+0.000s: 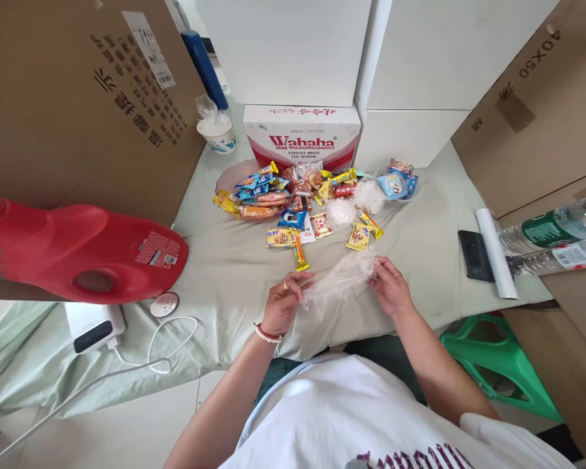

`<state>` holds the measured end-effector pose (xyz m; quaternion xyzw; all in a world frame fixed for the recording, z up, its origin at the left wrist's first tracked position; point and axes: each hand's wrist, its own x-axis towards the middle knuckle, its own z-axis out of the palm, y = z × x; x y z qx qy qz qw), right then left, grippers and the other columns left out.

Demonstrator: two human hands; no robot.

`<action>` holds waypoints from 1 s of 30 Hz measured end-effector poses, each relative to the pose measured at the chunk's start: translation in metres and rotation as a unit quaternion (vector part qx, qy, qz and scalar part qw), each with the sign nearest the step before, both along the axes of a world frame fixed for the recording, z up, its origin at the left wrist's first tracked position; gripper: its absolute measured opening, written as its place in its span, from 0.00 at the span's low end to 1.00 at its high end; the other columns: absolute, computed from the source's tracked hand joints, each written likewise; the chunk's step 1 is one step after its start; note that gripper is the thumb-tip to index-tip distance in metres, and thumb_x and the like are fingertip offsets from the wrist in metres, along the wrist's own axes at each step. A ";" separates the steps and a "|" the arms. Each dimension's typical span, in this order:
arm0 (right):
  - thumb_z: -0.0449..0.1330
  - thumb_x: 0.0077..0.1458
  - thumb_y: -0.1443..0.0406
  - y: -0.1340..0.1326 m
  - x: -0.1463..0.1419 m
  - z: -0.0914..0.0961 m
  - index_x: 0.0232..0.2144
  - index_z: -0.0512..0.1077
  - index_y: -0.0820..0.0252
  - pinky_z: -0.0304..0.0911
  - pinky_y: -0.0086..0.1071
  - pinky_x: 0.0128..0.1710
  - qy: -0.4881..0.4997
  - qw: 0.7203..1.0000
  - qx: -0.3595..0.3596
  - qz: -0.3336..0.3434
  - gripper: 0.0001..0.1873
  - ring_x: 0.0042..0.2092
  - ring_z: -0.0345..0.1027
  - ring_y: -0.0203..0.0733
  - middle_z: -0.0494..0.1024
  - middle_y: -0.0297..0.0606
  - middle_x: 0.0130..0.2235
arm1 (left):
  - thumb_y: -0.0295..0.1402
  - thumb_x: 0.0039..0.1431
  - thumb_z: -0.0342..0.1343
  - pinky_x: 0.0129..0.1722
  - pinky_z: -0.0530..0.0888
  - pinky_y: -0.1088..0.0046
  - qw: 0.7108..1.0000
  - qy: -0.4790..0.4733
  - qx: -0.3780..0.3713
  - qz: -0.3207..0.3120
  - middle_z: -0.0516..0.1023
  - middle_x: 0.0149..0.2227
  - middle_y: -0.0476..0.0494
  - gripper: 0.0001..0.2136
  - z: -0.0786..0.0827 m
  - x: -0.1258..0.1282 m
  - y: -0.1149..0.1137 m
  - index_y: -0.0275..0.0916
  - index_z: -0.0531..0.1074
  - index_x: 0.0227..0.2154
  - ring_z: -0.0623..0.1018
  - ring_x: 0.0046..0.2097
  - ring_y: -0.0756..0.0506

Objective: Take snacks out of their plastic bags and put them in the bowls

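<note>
Both hands on one clear bag (339,280), crumpled and stretched sideways above the front of the bench (215,273). Left hand (280,306): grip nearly closed, fingertips pinching the bag's left end; ring and bracelet (268,335) on this side. Right hand (391,286): grip closed, thumb and fingers pinching the bag's right end. Bag contents: can't tell, looks like thin film only.

Just beyond the bag, loose snacks on the bench: cookie pack (279,237) and yellow stick (300,254) nearer the left hand; yellow packet (358,236) with a second stick (371,223) touching or just beside it, nearer the right. Blue packet (292,218) and red-white packet (321,225) lie between. Two clumps of crumpled film, front clump (340,213) and rear clump (370,195), sit just beside the pile.

Back left: pink bowl (227,174) heaped with wrapped snacks. Back right: clear bowl (416,193) with blue packs. Wahaha box (300,140) behind the pile, paper cup (219,138) left of it.

Far left: red jug (97,251), power bank (95,326) with white cable plugged in. Far right: phone (473,254), white roll (495,254), two bottles (559,225) on their sides, green stool (527,374) below.
</note>
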<state>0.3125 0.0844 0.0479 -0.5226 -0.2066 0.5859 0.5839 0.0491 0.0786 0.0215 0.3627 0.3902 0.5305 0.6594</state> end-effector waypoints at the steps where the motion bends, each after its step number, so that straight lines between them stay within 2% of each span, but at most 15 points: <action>1: 0.79 0.38 0.51 0.001 0.001 0.002 0.34 0.77 0.53 0.70 0.27 0.31 0.000 1.000 0.005 -0.007 0.23 0.32 0.66 0.33 0.75 0.29 0.33 | 0.30 0.45 0.65 0.58 0.73 0.54 0.999 0.029 0.016 -0.016 0.81 0.45 0.40 0.08 0.001 -0.005 -0.001 0.39 0.73 0.17 0.76 0.57 0.35; 2: 0.78 0.39 0.51 0.002 0.002 0.004 0.34 0.77 0.52 0.70 0.27 0.31 -0.010 1.000 0.008 -0.009 0.23 0.33 0.66 0.34 0.75 0.29 0.33 | 0.32 0.46 0.63 0.58 0.73 0.55 0.998 0.062 0.023 -0.016 0.81 0.43 0.39 0.08 0.002 -0.008 -0.002 0.39 0.72 0.16 0.76 0.56 0.35; 4: 0.76 0.43 0.50 0.004 0.000 0.007 0.35 0.78 0.52 0.68 0.27 0.28 -0.054 0.999 0.009 -0.005 0.21 0.31 0.65 0.34 0.74 0.29 0.32 | 0.35 0.51 0.59 0.53 0.74 0.57 0.991 0.130 0.031 0.031 0.80 0.39 0.40 0.09 0.005 -0.010 -0.004 0.40 0.73 0.19 0.77 0.50 0.38; 6: 0.73 0.47 0.48 0.006 -0.003 0.010 0.37 0.78 0.53 0.65 0.27 0.25 -0.110 0.994 0.005 0.003 0.21 0.29 0.63 0.35 0.72 0.29 0.30 | 0.38 0.58 0.56 0.46 0.74 0.62 0.974 0.201 0.045 0.096 0.78 0.36 0.43 0.09 0.013 -0.005 -0.007 0.42 0.74 0.26 0.77 0.42 0.42; 8: 0.70 0.49 0.47 0.008 -0.010 0.012 0.38 0.78 0.54 0.63 0.28 0.23 -0.157 0.988 0.003 0.009 0.21 0.29 0.61 0.35 0.71 0.30 0.28 | 0.41 0.63 0.56 0.42 0.73 0.66 0.950 0.278 0.088 0.116 0.75 0.34 0.46 0.08 0.025 0.009 -0.012 0.43 0.73 0.33 0.75 0.38 0.45; 10: 0.68 0.49 0.47 0.010 -0.016 0.013 0.38 0.77 0.54 0.61 0.27 0.22 -0.189 0.982 0.008 0.005 0.22 0.29 0.61 0.36 0.70 0.30 0.28 | 0.44 0.63 0.59 0.41 0.72 0.66 0.918 0.351 0.157 0.091 0.74 0.36 0.46 0.10 0.036 0.029 -0.018 0.44 0.72 0.37 0.74 0.38 0.44; 12: 0.68 0.50 0.46 0.011 -0.023 0.013 0.39 0.76 0.55 0.61 0.26 0.21 -0.201 0.979 0.013 0.000 0.22 0.29 0.61 0.35 0.69 0.30 0.28 | 0.47 0.59 0.64 0.43 0.72 0.64 0.882 0.411 0.223 0.056 0.75 0.40 0.43 0.15 0.041 0.049 -0.024 0.43 0.72 0.40 0.75 0.42 0.42; 14: 0.68 0.50 0.46 0.013 -0.027 0.014 0.39 0.75 0.55 0.62 0.26 0.21 -0.200 0.980 0.013 -0.003 0.22 0.29 0.61 0.35 0.69 0.30 0.29 | 0.47 0.57 0.66 0.45 0.72 0.61 0.852 0.461 0.247 0.030 0.76 0.44 0.39 0.18 0.037 0.064 -0.026 0.43 0.72 0.44 0.76 0.46 0.38; 16: 0.70 0.48 0.46 0.013 -0.028 0.016 0.38 0.74 0.55 0.64 0.27 0.22 -0.188 0.982 0.011 0.000 0.23 0.29 0.61 0.35 0.68 0.29 0.28 | 0.43 0.62 0.61 0.44 0.71 0.61 0.839 0.490 0.236 0.006 0.78 0.43 0.39 0.12 0.028 0.073 -0.024 0.43 0.74 0.43 0.76 0.46 0.38; 18: 0.70 0.47 0.45 0.012 -0.026 0.017 0.38 0.73 0.54 0.68 0.28 0.26 -0.165 0.986 0.008 0.005 0.25 0.32 0.65 0.37 0.70 0.30 0.30 | 0.37 0.67 0.54 0.40 0.70 0.65 0.848 0.487 0.209 -0.012 0.78 0.37 0.42 0.06 0.017 0.074 -0.017 0.43 0.74 0.37 0.77 0.39 0.42; 20: 0.68 0.49 0.42 0.008 -0.024 0.017 0.37 0.72 0.54 0.72 0.31 0.32 -0.153 0.988 0.008 -0.005 0.26 0.36 0.68 0.38 0.73 0.32 0.34 | 0.36 0.68 0.52 0.36 0.68 0.67 0.863 0.470 0.183 0.001 0.77 0.32 0.45 0.09 0.009 0.073 -0.011 0.42 0.74 0.33 0.75 0.34 0.45; 22: 0.67 0.50 0.40 0.001 -0.024 0.014 0.35 0.73 0.55 0.72 0.31 0.35 -0.165 0.986 -0.001 -0.011 0.26 0.40 0.69 0.40 0.74 0.35 0.37 | 0.37 0.67 0.53 0.35 0.67 0.68 0.873 0.455 0.171 0.031 0.77 0.31 0.46 0.09 0.004 0.071 -0.007 0.42 0.74 0.33 0.74 0.32 0.45; 25: 0.69 0.47 0.41 -0.007 -0.028 0.009 0.32 0.73 0.55 0.70 0.30 0.33 -0.176 0.982 -0.028 0.063 0.26 0.39 0.69 0.40 0.74 0.34 0.35 | 0.38 0.64 0.57 0.35 0.67 0.69 0.893 0.419 0.161 0.042 0.76 0.29 0.47 0.08 0.001 0.074 -0.006 0.42 0.75 0.32 0.73 0.31 0.46; 27: 0.73 0.42 0.45 -0.009 -0.033 0.005 0.31 0.74 0.56 0.70 0.31 0.35 -0.134 0.983 -0.035 0.124 0.25 0.36 0.68 0.39 0.74 0.32 0.33 | 0.40 0.60 0.61 0.34 0.67 0.70 0.927 0.355 0.122 0.022 0.75 0.28 0.49 0.08 0.000 0.076 -0.007 0.42 0.75 0.31 0.72 0.30 0.47; 30: 0.77 0.38 0.48 -0.006 -0.037 0.002 0.30 0.74 0.56 0.69 0.33 0.37 -0.076 0.986 -0.031 0.142 0.25 0.33 0.67 0.37 0.74 0.30 0.31 | 0.48 0.57 0.64 0.31 0.69 0.71 0.974 0.223 0.040 -0.008 0.75 0.26 0.51 0.14 -0.004 0.077 -0.006 0.41 0.74 0.32 0.72 0.28 0.48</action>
